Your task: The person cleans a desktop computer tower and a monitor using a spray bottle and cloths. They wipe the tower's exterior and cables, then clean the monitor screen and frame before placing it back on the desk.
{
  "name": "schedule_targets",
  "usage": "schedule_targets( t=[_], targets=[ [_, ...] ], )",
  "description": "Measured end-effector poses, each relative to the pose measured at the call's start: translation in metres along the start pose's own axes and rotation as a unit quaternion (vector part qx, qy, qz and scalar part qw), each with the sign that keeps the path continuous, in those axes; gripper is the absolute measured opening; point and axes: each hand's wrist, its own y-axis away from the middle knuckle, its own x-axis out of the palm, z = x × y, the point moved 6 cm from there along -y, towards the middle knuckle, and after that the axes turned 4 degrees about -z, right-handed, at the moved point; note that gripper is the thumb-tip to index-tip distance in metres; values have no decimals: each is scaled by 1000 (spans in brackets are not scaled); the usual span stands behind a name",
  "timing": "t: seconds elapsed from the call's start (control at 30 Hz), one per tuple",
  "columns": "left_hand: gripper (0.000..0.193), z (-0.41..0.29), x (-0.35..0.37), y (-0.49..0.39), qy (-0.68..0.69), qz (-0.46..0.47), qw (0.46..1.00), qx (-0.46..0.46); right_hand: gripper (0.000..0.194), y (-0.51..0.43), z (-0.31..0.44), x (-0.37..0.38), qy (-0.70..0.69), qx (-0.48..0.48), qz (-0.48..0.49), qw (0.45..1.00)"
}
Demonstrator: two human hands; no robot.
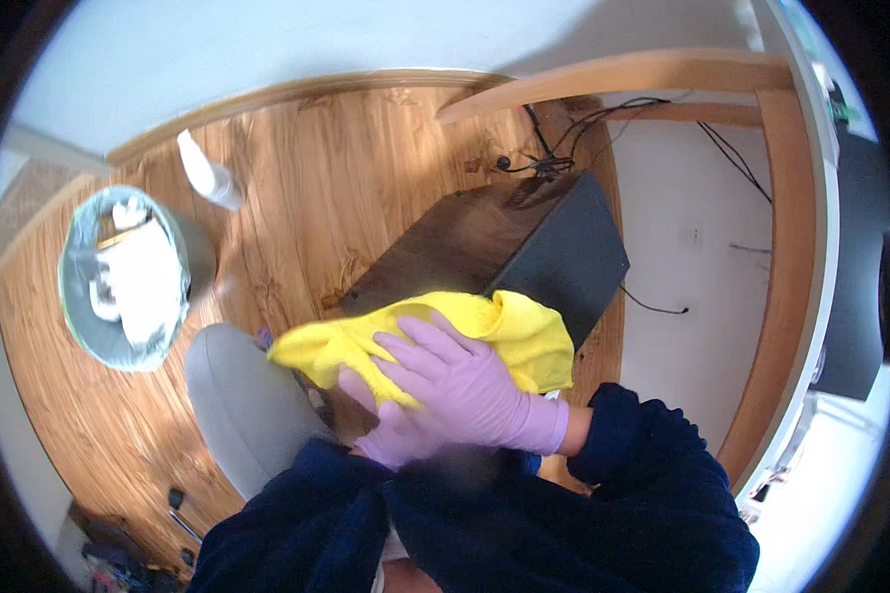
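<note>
My right hand [460, 378], in a pinkish-purple glove, presses on a yellow cloth [534, 341], its fingers spread over the folds. Beneath it and to the left is my left hand [393, 430], gloved alike and partly covered by the right; its fingertips meet the cloth's lower edge. Both hands are close to my body, above my lap. Just beyond the cloth a black computer tower [564, 252] lies on the wood floor, its near part hidden by the cloth. The tower's broad side is glossy and reflects the floor.
A lined waste bin [185, 259] holding white refuse stands at left, beside a white spray bottle [211, 174]. Black cables [549, 159] lie behind the tower. A desk's wooden frame [786, 222] rises at right. My grey-clad knee [245, 400] is left of the cloth.
</note>
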Motion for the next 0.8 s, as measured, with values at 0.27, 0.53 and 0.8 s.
schedule_targets(
  t=[0.27,0.53,0.8],
  targets=[
    [69,-1,-17,-14,14,11,999,32,46,34,-207,-89,70,197,-153,966],
    [73,31,-39,-104,-23,53,998,36,50,80,-278,-88,-394,376,-269,794],
    [72,80,-53,-250,-7,113,993,41,49,132,-221,-52,-268,350,-376,815]
  ],
)
